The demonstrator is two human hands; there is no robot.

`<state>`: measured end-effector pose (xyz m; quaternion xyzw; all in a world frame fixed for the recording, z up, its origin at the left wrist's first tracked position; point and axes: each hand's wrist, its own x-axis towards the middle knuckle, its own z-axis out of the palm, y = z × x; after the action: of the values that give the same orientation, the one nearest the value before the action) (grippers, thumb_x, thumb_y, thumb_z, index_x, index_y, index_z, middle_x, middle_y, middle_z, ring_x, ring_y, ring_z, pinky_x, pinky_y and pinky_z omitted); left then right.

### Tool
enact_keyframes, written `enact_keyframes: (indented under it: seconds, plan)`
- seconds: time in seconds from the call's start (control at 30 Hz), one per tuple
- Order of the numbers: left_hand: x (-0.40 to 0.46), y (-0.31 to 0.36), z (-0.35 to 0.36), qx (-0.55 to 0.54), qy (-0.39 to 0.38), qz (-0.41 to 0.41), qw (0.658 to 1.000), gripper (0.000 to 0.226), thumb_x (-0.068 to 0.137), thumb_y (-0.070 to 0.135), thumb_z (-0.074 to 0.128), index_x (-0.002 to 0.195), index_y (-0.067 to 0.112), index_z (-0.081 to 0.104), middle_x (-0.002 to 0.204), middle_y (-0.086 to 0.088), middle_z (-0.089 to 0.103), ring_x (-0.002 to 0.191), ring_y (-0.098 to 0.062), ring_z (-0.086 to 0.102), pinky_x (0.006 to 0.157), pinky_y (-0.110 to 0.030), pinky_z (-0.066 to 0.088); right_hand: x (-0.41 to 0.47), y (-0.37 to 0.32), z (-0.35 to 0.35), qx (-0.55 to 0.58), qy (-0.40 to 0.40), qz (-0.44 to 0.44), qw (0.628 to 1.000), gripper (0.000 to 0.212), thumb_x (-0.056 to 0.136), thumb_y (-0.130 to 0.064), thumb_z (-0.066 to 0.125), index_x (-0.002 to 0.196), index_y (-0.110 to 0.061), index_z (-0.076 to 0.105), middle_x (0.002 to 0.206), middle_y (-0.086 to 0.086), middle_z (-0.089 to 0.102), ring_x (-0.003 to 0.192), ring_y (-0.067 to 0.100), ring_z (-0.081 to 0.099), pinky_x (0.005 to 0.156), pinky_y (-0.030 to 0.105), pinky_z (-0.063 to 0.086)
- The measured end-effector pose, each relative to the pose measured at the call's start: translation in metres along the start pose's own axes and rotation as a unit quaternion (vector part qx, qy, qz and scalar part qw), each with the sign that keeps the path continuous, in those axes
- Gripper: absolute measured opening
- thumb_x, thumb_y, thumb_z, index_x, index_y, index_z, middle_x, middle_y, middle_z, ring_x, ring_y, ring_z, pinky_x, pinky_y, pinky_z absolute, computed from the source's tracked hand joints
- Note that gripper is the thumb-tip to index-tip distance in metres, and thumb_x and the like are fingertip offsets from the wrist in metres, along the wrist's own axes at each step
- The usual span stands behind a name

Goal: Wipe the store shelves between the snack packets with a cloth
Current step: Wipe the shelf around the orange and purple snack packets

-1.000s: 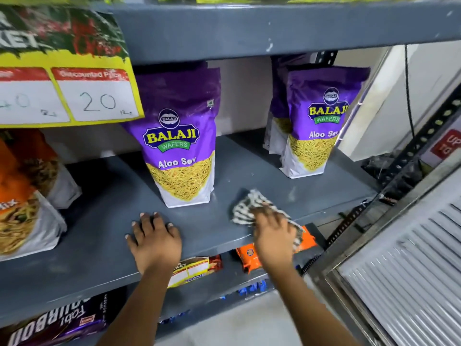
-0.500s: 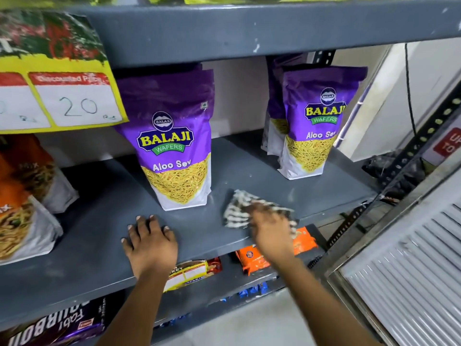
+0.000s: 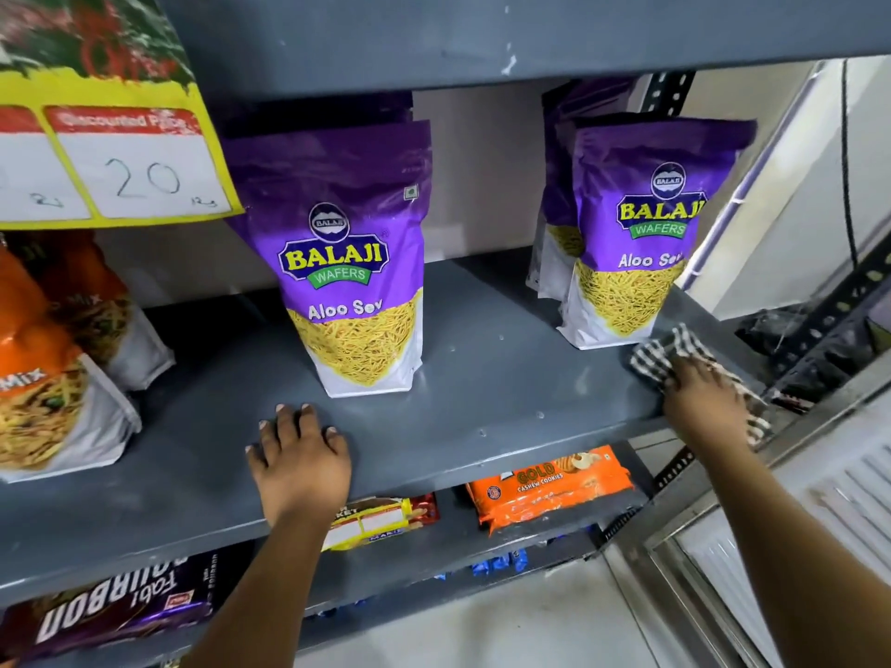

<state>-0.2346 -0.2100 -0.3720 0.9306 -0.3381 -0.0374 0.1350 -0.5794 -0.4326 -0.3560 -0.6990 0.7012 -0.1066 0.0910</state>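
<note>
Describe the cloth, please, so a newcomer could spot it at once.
On the grey shelf holding the purple packets, look to the right end. Under the right hand, in front of the right packet, lies the cloth, the only checked dark-and-white fabric there.

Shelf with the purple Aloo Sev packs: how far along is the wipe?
Done: cannot be told; the grey shelf looks the same all over. In hand: the right hand presses the checked cloth at the right front corner, beside the right-hand purple pack; the left hand rests flat on the front edge. Left: likely the stretch by the orange packs and the lower shelf.
</note>
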Motion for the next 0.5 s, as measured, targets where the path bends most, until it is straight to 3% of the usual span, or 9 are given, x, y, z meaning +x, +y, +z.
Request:
enact_keyframes:
  seconds: [0.1, 0.23, 0.37, 0.43, 0.5]
  plan:
    - [-0.002, 0.000, -0.004, 0.011, -0.007, 0.004, 1.000, 0.048, 0.096, 0.027, 0.032, 0.141, 0.010, 0.030, 0.154, -0.014, 0.018, 0.140, -0.034, 0.014, 0.113, -0.050, 0.012, -0.048, -0.037, 0.018, 0.034, 0.031, -0.084, 0.995, 0.040, 0.091, -0.018, 0.045, 0.131, -0.014, 0.044, 0.145, 0.014, 0.042, 0.131, 0.038, 0.036, 0.110, 0.052, 0.029]
    - [-0.003, -0.005, -0.009, 0.023, -0.039, 0.034, 0.998, 0.052, 0.098, 0.030, 0.027, 0.146, 0.013, 0.018, 0.156, -0.012, 0.009, 0.142, -0.032, 0.008, 0.115, -0.047, 0.008, -0.113, -0.097, 0.036, 0.079, 0.039, -0.167, 0.982, 0.043, 0.083, -0.022, 0.041, 0.121, -0.010, 0.056, 0.135, 0.019, 0.054, 0.125, 0.042, 0.046, 0.104, 0.054, 0.034]
    - [-0.006, -0.035, -0.022, 0.038, -0.064, 0.095, 0.993, 0.052, 0.100, 0.032, 0.023, 0.147, 0.014, 0.012, 0.157, -0.006, 0.006, 0.144, -0.023, 0.006, 0.116, -0.039, 0.008, -0.128, -0.118, 0.034, 0.061, 0.020, -0.291, 0.955, 0.044, 0.081, -0.031, 0.040, 0.118, -0.020, 0.060, 0.129, 0.009, 0.061, 0.117, 0.035, 0.055, 0.096, 0.049, 0.044]
    - [-0.007, -0.059, -0.029, 0.054, -0.070, 0.109, 0.990, 0.053, 0.099, 0.035, 0.022, 0.147, 0.015, 0.013, 0.157, -0.006, 0.007, 0.144, -0.022, 0.007, 0.116, -0.038, 0.008, -0.114, -0.103, 0.029, 0.053, 0.028, -0.255, 0.965, 0.045, 0.079, -0.029, 0.043, 0.117, -0.015, 0.061, 0.126, 0.016, 0.062, 0.111, 0.039, 0.058, 0.092, 0.051, 0.047]
    - [-0.008, -0.081, -0.035, 0.063, -0.075, 0.117, 0.988, 0.058, 0.096, 0.044, 0.016, 0.147, 0.016, 0.015, 0.157, -0.006, 0.009, 0.144, -0.023, 0.008, 0.116, -0.038, 0.009, -0.109, -0.097, 0.026, 0.043, 0.039, -0.168, 0.984, 0.040, 0.085, -0.025, 0.046, 0.121, -0.010, 0.058, 0.130, 0.019, 0.058, 0.117, 0.040, 0.054, 0.098, 0.050, 0.042]
